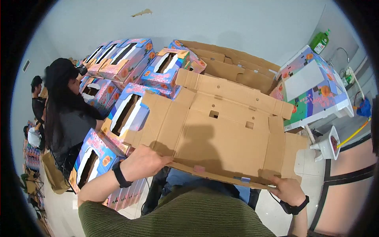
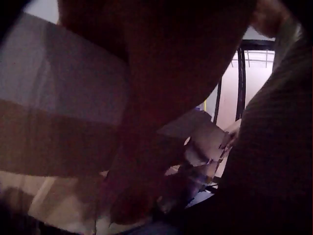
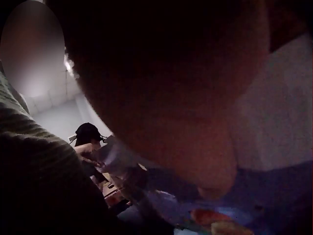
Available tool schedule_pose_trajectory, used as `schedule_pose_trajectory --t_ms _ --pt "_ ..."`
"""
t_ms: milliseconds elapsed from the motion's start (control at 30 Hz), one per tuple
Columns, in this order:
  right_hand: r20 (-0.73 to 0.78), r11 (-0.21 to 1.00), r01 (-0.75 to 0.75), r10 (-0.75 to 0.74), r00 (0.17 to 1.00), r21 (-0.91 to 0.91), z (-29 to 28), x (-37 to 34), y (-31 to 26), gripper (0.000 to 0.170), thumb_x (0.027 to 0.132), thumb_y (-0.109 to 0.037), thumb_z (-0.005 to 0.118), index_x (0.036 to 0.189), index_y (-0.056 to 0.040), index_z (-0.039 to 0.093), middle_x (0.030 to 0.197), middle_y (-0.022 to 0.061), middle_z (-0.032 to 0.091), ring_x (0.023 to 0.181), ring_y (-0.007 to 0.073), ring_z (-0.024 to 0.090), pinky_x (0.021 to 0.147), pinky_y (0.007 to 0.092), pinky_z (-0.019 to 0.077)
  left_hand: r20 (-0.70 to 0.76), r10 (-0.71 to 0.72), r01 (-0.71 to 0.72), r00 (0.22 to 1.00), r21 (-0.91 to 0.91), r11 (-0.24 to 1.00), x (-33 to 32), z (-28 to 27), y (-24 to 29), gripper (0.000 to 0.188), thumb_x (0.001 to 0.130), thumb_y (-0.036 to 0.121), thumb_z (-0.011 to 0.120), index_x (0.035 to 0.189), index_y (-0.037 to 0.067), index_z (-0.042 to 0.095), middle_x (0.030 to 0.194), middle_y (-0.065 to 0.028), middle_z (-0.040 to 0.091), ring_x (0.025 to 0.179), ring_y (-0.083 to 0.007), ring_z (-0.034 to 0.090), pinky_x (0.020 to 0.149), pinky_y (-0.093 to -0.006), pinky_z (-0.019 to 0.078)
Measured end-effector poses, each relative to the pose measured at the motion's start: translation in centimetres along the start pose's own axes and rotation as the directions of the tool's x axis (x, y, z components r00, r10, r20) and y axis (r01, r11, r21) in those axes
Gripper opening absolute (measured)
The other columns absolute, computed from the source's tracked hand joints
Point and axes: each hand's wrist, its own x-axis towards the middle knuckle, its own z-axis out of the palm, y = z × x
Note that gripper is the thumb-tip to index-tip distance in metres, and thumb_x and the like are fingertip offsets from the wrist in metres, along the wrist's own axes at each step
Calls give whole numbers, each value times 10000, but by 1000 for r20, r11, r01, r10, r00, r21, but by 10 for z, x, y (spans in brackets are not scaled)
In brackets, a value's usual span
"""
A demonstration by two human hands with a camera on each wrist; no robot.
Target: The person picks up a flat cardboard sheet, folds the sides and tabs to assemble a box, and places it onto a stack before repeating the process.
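A partly unfolded cardboard box point(image 1: 225, 146), brown inside with creased flaps and small square cut-outs, spreads in front of my body. Its near edge is held at the left by my left hand point(image 1: 144, 162), thumb along the rim. At the near right corner my right hand point(image 1: 289, 190) pinches the same edge. The left flap of the cardboard overlaps a printed carton point(image 1: 130, 112) in the head view. Both wrist views are dark; the left hand point(image 2: 142, 196) and the right hand point(image 3: 205, 161) block much of them, and the fingers under the board are hidden.
Printed cartons point(image 1: 122, 59) with handle slots are stacked at the left and back. Flattened cardboard point(image 1: 237, 65) leans at the wall. At the right stands a white table point(image 1: 339, 108) with a printed sheet and a green bottle point(image 1: 319, 41). A person in black point(image 1: 71, 118) stands at the left.
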Motion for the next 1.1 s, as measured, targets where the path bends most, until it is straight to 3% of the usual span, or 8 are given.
schedule_pose_trajectory --t_ms 133,300,600,733,767,933,1033,1100 --pt "-483 914 402 -377 790 -56 31 -3 2 500 856 -49 667 1345 -145 620 1278 239 633 1066 355 681 828 432 567 -266 4 21 964 91 996 -6 15 6 373 780 135 674 1145 67 709 964 -124 738 951 -281 724 762 -414 580" --pt "-619 978 201 -197 760 -64 79 16 -9 628 794 48 666 1381 -166 603 1451 266 481 1212 426 586 961 467 523 -323 20 -6 946 44 999 -15 63 18 513 772 110 654 1279 30 645 1251 -162 685 1147 -322 679 945 -416 566" --pt "-669 982 164 -56 742 99 154 34 -18 762 759 0 722 1479 -158 529 1629 293 221 1489 532 242 1196 574 317 -75 -93 71 993 -256 964 -22 110 33 636 763 -10 613 1396 25 562 1483 -190 527 1307 -352 571 1063 -438 485" --pt "-706 981 162 -39 707 108 167 56 -8 699 820 -112 760 1476 -100 518 1617 294 230 1453 527 311 1199 593 294 -16 -70 65 997 -234 970 -13 130 29 676 794 47 630 1455 10 495 1535 -199 464 1401 -355 485 1129 -482 423" --pt "-658 998 59 -51 752 -10 167 53 -6 822 821 -338 803 1509 -59 452 1611 299 253 1445 513 336 1195 623 273 31 -62 68 998 -274 959 -14 129 31 698 821 96 646 1484 2 450 1557 -215 422 1433 -361 440 1152 -483 394" --pt "-319 931 106 12 948 350 202 54 21 1226 749 -719 760 1623 -61 206 1610 318 286 1519 518 200 1223 620 172 221 26 92 975 -509 856 -23 134 16 907 948 341 693 1597 -45 190 1657 -275 211 1545 -351 261 1206 -440 291" --pt "-394 800 320 -115 912 508 191 55 32 1156 861 -689 683 1605 34 174 1616 317 290 1525 473 235 1239 553 197 425 -305 443 852 -897 -14 -17 133 9 983 983 560 617 1623 6 118 1663 -225 235 1535 -308 283 1206 -431 279" --pt "-342 453 293 28 939 842 182 63 28 1076 931 -663 614 1600 54 171 1632 284 283 1536 407 243 1241 517 210 509 -341 420 790 -855 -303 -1 123 2 1005 967 646 583 1635 54 121 1664 -224 227 1540 -314 268 1241 -459 194"
